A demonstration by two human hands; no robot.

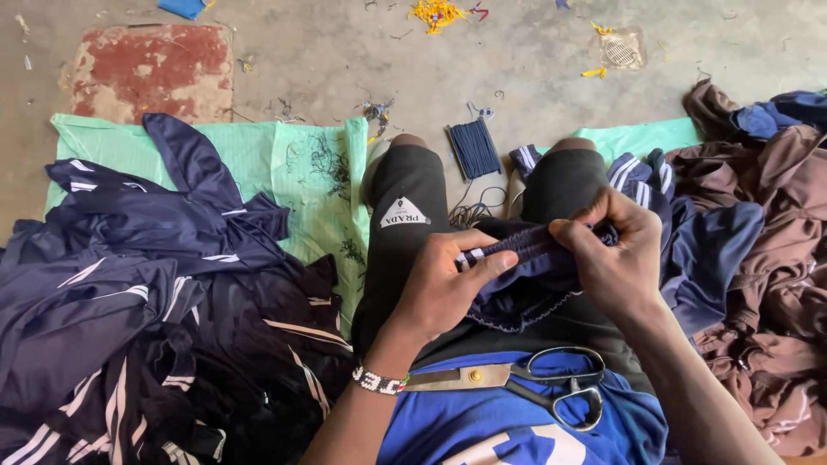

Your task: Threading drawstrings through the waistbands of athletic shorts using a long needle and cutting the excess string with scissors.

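Note:
My left hand (444, 284) and my right hand (613, 254) both pinch the gathered waistband of a navy garment (525, 275) that lies across my lap. The left thumb presses a striped end of the band; the right fingers bunch the cloth at its other end. A pair of large metal scissors (551, 383) rests on my blue shirt, just below both hands. A beaded bracelet (379, 381) circles my left wrist. My knees in black shorts point away from me.
A heap of navy garments with white stripes (146, 293) lies left on a green cloth (293, 164). Brown and blue clothes (767, 258) pile up at right. A skein of dark cord (475, 148) lies between my knees. Thread scraps litter the concrete floor.

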